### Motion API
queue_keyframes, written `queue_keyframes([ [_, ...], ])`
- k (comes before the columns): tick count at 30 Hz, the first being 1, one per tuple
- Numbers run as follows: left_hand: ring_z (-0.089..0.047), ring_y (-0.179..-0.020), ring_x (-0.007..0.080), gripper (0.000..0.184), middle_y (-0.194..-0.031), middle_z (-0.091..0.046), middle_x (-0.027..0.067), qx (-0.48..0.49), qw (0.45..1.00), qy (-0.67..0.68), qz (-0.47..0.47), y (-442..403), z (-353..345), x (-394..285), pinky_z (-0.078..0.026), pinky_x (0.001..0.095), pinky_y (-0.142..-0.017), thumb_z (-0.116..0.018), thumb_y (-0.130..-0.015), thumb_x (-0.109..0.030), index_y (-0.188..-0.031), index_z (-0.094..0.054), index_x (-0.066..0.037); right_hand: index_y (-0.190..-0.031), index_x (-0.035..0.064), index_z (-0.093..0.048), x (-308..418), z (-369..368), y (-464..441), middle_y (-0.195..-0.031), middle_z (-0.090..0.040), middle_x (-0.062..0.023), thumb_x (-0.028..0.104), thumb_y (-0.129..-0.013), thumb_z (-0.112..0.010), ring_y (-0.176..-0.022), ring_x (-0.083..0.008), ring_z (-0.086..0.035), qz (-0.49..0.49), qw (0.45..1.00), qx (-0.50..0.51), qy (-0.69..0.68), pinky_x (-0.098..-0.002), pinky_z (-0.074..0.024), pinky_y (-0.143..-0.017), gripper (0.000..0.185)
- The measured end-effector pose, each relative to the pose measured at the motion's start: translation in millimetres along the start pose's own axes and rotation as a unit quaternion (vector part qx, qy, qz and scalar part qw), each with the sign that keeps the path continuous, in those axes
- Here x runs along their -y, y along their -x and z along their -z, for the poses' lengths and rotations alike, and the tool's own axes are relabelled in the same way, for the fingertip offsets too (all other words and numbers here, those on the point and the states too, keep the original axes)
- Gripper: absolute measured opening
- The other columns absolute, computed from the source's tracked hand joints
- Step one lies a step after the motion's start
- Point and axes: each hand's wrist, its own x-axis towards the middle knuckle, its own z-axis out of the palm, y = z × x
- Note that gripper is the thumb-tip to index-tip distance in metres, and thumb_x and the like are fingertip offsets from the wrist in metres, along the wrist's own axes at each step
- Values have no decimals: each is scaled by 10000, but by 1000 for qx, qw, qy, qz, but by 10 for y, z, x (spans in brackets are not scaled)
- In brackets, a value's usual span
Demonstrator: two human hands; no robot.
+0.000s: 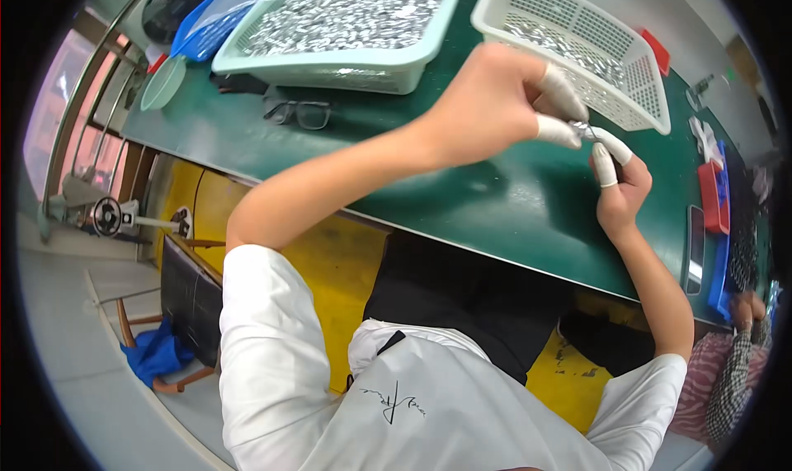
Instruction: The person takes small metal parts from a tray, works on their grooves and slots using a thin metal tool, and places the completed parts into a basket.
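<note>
White finger cots cover several fingertips on both of my hands. My left hand [499, 100] reaches across from the left, its thumb and fingers pinched on one side of a small shiny metal piece [585, 131]. From the right, my right hand [620, 181] pinches the same piece's other side between thumb and finger. The fingertips of the two hands nearly meet above the green table [487, 211]. The fingers partly hide the piece, so its exact kind cannot be made out. Just behind my hands stands a white perforated basket [652, 100] with small metal pieces inside.
A pale green tray [355, 77] heaped with small metal pieces stands at the back. Eyeglasses [309, 115] lie before it, with a green bowl [163, 83] further left. To the right are a phone [695, 248] and red bin [714, 197]. Another person's hand [747, 308] shows at far right.
</note>
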Motion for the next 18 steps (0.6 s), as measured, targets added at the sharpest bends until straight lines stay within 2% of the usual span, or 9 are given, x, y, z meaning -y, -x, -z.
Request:
queue_keyframes([
  [1, -742, -917, 161, 210, -959, -768, 119, -2, 1000, 6, 12, 18, -74, 131, -604, 301, -853, -810, -829, 24, -1028, -754, 60, -1175, 6, -742, 14, -25, -9, -777, -583, 41, 52, -995, -626, -670, -39, -468, -17, 1000, -8, -16, -213, -359, -588, 219],
  [2, -740, -944, 182, 238, -996, -764, 132, -14, 991, 96, 93, 34, -106, 182, -601, 310, -871, -788, -873, -11, -1097, -739, 54, -1179, 6, -740, 22, -32, -26, -783, -584, 42, 50, -996, -626, -671, -39, -467, -35, 999, -14, -34, -213, -358, -587, 220],
  [4, -742, -949, 206, 272, -1037, -757, 142, -32, 972, 177, 149, 48, -104, 395, -598, 324, -886, -745, -933, -55, -1183, -712, 48, -1220, -17, -712, -11, -2, -65, -811, -597, 31, 56, -1010, -606, -686, -37, -463, -80, 991, -24, -104, -202, -357, -596, 246],
  [5, -733, -987, 223, 310, -1088, -742, 153, -24, 971, 177, 158, 75, -99, 452, -591, 336, -900, -679, -997, -104, -1275, -670, 33, -1228, -20, -708, -3, 22, -106, -817, -603, 32, 59, -1013, -604, -689, -36, -464, -93, 990, -19, -108, -200, -361, -603, 252],
  [7, -726, -1010, 226, 323, -1115, -731, 159, -3, 963, 222, 155, 126, -111, 519, -586, 339, -907, -649, -1019, -126, -1305, -654, 25, -1235, -16, -710, -17, 70, -111, -800, -620, 22, 43, -1000, -607, -667, -41, -478, -102, 990, -1, -96, -203, -377, -592, 264],
  [10, -713, -1051, 239, 361, -1168, -708, 172, 25, 945, 281, 169, 147, -122, 595, -575, 345, -926, -610, -1047, -162, -1367, -605, 4, -1232, -11, -718, 69, 169, -89, -761, -622, -1, 10, -975, -618, -630, -57, -504, -32, 997, 69, -1, -214, -395, -564, 277],
  [11, -713, -1055, 243, 367, -1171, -707, 173, 23, 939, 295, 174, 160, -147, 575, -576, 348, -929, -612, -1046, -164, -1373, -598, 2, -1218, -10, -728, 47, 163, -102, -717, -619, -36, -35, -938, -620, -598, -84, -539, 34, 997, 65, 5, -236, -416, -536, 301],
  [14, -703, -1119, 267, 387, -1256, -686, 174, 33, 923, 338, 179, 216, -145, 589, -577, 359, -958, -632, -1035, -171, -1388, -574, -25, -1223, -81, -689, 135, 247, -89, -780, -658, -87, -7, -936, -596, -625, -124, -581, 62, 992, 100, 33, -261, -449, -573, 310],
  [18, -684, -1179, 281, 385, -1368, -636, 164, 33, 920, 359, 153, 276, -163, 609, -576, 362, -996, -684, -999, -154, -1367, -595, -80, -1171, -95, -682, 148, 289, -103, -749, -640, -125, -45, -886, -601, -581, -174, -595, 153, 977, 126, 81, -286, -456, -525, 301],
])
